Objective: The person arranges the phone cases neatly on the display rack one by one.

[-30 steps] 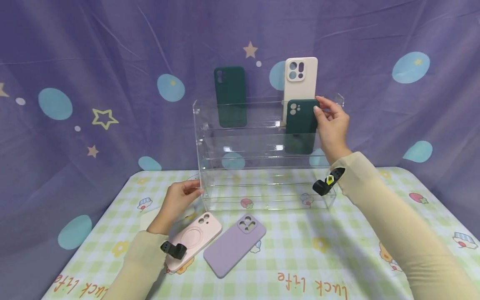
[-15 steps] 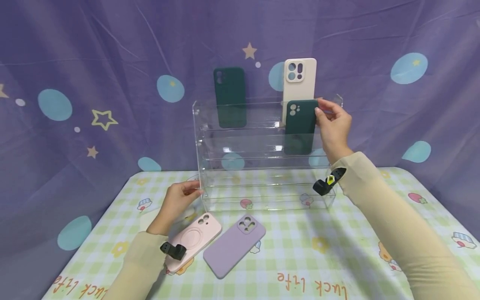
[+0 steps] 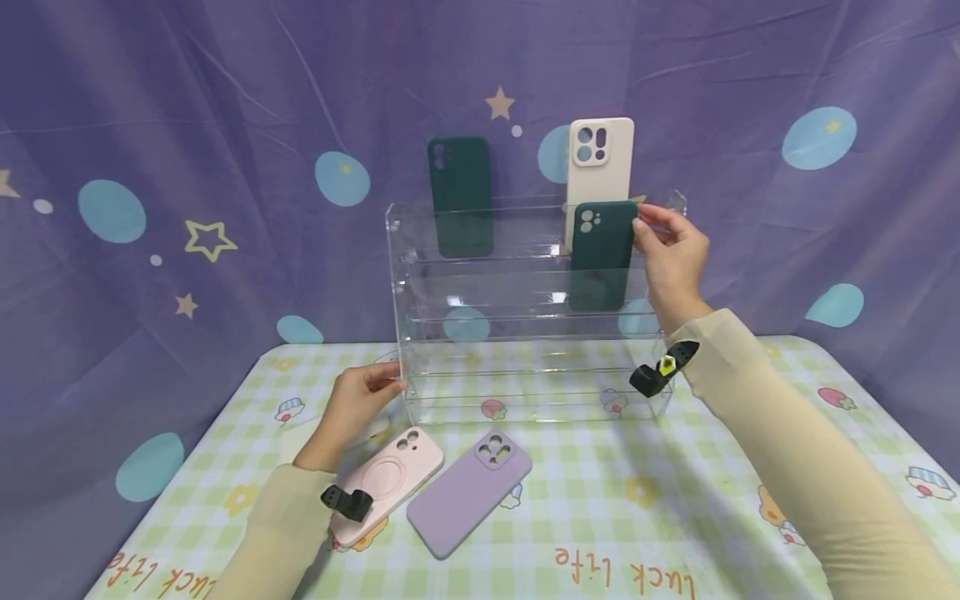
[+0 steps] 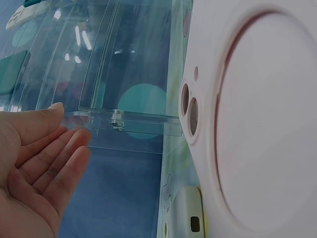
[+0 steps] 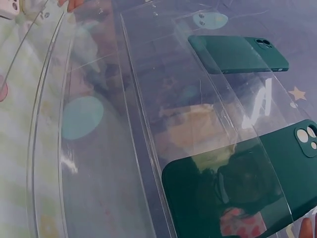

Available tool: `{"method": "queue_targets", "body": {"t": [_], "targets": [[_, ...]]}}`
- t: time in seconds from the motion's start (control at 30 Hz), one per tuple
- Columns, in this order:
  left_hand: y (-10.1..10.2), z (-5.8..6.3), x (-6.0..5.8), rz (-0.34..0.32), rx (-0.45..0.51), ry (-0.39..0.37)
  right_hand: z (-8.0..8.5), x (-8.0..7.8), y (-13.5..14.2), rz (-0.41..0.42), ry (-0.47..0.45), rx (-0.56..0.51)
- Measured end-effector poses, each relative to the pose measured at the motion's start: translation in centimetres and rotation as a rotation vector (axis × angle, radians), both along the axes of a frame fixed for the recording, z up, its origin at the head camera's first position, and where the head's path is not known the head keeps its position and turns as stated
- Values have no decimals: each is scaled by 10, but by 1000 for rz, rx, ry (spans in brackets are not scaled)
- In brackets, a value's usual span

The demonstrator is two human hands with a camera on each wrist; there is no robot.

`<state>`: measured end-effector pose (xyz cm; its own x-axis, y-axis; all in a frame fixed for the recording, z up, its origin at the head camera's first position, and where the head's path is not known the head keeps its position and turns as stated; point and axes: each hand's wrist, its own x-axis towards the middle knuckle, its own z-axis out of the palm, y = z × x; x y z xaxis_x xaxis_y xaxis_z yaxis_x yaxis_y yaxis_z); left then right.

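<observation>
A clear acrylic display rack (image 3: 536, 354) with stepped tiers stands on the table. My left hand (image 3: 360, 400) holds its left side edge between thumb and fingers. A dark green phone case (image 3: 600, 258) leans upright on the rack's right side, one tier below the top. Just at that case's right edge is my right hand (image 3: 675, 254), thumb and fingers loosely bent, with no visible grip on it. In the right wrist view, only fingertips (image 5: 307, 229) show beside the case. On the top tier stand another dark green case (image 3: 461, 196) and a white case (image 3: 600, 158).
A pink phone case (image 3: 390, 483) with a ring lies near my left wrist, beside a purple case (image 3: 471, 496). A pale case (image 3: 296, 437) is partly hidden behind my left forearm. The checked tablecloth (image 3: 585, 500) meets a purple curtain (image 3: 225, 150) behind.
My right hand has shifted slightly right and down, its fingers coming away from the green case's edge. The case stays in its tier. My left hand has not moved.
</observation>
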<state>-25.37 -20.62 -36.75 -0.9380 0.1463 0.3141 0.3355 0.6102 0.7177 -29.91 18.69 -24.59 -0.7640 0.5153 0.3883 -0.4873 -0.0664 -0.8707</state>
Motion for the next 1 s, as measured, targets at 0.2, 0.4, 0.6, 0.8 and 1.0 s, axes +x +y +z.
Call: {"method": "queue_targets", "body": {"t": [0.2, 0.4, 0.6, 0.8, 1.0], "targets": [[0, -1, 0, -13, 6, 6, -5, 5, 4, 60, 46, -9], [0, -1, -1, -2, -4, 12, -13, 16, 14, 100, 64, -15], [-1, 3, 1, -9, 1, 32, -25, 36, 29, 84, 58, 70], [-6, 20, 6, -7, 31, 53, -53, 63, 50, 40, -45, 248], [-10, 44, 20, -13, 77, 135, -88, 84, 67, 32, -119, 374]]}}
